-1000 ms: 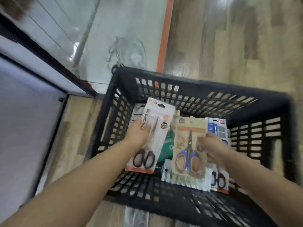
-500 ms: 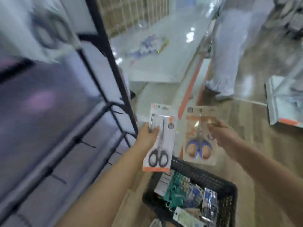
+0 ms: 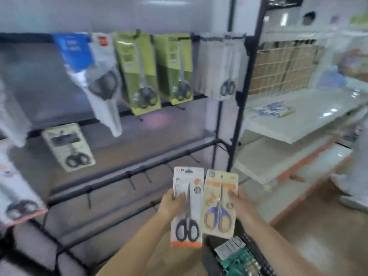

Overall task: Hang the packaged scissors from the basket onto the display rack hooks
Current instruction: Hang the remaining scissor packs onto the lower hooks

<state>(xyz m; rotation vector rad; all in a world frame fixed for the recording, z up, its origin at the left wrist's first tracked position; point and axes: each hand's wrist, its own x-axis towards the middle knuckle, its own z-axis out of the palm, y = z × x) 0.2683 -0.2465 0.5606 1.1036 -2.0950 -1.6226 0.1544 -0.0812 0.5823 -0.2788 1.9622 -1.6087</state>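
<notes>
I am watching the left hand (image 3: pixel 172 204) gripping a white-backed pack of black-handled scissors (image 3: pixel 187 209) by its left edge, thumb lying over the front of the card, and the right hand (image 3: pixel 242 203) pinching a tan-backed pack of blue-handled scissors (image 3: pixel 220 204) along its right edge. Both packs are standing upright side by side, their inner edges touching or nearly so, held in front of the lower bars of the black display rack (image 3: pixel 238 108). I am seeing short hooks (image 3: pixel 131 181) sticking out from the lower crossbar, just beyond the two packs and bare. Higher up, the top bar is carrying a row of hung packs: two green-carded scissors (image 3: pixel 157 70), a white pack (image 3: pixel 223 66) at the right end, and a blue-and-white one (image 3: pixel 87 62) tilting to the left. One more pack (image 3: pixel 68 147) is hanging on the middle bar at the left. The black basket (image 3: pixel 256 253) is sitting below the right forearm at the bottom edge, with more packaged goods (image 3: pixel 235 255) lying inside. To the right, pale shelves (image 3: pixel 294 120) are showing, too blurred for me to read what is lying on them.
</notes>
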